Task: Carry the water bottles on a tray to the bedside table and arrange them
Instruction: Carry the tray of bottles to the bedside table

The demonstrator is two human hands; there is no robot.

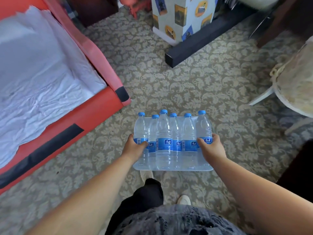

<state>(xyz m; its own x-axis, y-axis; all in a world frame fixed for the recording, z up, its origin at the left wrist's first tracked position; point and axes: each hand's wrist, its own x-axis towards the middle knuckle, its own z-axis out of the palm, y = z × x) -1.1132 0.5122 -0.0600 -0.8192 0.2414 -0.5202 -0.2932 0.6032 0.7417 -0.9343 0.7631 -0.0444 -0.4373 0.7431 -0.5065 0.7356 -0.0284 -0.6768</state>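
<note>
Several clear water bottles (164,133) with blue caps and blue labels stand upright on a pale translucent tray (172,168), held in the air above the carpet in front of me. My left hand (135,147) grips the tray's left side, thumb against the leftmost bottle. My right hand (209,148) grips the tray's right side, thumb against the rightmost bottle. The tray's side edges are hidden under my hands. No bedside table is identifiable in view.
A red bed frame (94,116) with a white sheet fills the left. A dark beam (203,43) and a patterned box (179,19) lie ahead on the floral carpet. A pale upholstered chair (291,82) stands at the right. Dark furniture sits at the far right edge.
</note>
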